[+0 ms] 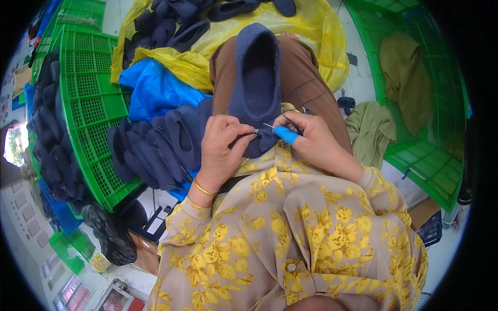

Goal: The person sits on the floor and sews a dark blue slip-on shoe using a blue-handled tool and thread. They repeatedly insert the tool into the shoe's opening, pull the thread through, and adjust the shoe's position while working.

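A navy felt slipper [259,85] rests on my lap with its opening facing up and its nearer end by my fingers. My left hand [222,147], with a gold bangle at the wrist, pinches a tiny shiny bit against a folded piece of navy fabric [266,140] at that end. In my right hand [317,139], thumb and finger grip a thin needle [268,125] pointing toward the left fingertips. Blue tape wraps one finger of that hand. A slim black tool, perhaps thread snips [293,123], shows inside the right palm; its full shape is hidden.
Several navy slippers [155,145] lean in a row at my left, beside a green crate [93,98]. More slippers lie on a yellow sack [332,41] ahead. A blue sack [155,85] bunches near my knee. At right, another green crate [363,31] stands behind olive cloth [369,127].
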Motion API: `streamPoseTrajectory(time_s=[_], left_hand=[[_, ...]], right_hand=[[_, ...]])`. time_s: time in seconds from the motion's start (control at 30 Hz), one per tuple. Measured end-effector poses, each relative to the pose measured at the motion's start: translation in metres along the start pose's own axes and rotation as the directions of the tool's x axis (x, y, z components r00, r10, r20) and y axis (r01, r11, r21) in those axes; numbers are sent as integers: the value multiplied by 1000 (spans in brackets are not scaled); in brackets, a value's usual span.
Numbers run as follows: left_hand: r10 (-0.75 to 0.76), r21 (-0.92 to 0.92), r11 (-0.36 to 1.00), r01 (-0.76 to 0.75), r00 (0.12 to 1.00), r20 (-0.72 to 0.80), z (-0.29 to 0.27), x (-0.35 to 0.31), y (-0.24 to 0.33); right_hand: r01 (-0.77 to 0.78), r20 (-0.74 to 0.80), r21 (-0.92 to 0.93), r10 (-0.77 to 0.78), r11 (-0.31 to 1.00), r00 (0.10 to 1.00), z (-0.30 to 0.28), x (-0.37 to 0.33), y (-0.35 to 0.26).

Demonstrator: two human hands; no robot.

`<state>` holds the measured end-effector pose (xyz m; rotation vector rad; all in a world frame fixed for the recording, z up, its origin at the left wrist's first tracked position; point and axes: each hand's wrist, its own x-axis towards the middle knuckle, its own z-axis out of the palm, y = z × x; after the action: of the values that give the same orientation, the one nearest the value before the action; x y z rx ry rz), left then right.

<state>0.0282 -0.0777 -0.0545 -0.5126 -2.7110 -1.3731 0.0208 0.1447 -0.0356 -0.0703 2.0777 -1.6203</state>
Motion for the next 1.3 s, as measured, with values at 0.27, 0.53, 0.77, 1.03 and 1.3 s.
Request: streamPoseTrajectory(time_s=[0.27, 0.53, 0.77, 1.03, 1.3], left_hand=[[-29, -34, 999, 30, 999, 27, -2, 0, 0], [-48, -51, 998, 49, 998, 31, -2, 0, -2], [-55, -36, 998, 56, 998, 24, 1, -1, -4], [-62, -75, 995, 63, 998, 16, -1, -2, -3], [-150, -181, 973, 142, 988, -32, 5, -11, -7]], right_hand=[[57, 2, -61, -57, 997, 998, 3, 6, 0], [50, 8, -89, -50, 995, 999, 3, 8, -2], [148, 15, -240, -149, 959, 989, 6, 20, -2], [261, 76, -369, -251, 892, 965, 0, 26, 6], [252, 123, -133, -236, 959, 964, -1, 32, 16]])
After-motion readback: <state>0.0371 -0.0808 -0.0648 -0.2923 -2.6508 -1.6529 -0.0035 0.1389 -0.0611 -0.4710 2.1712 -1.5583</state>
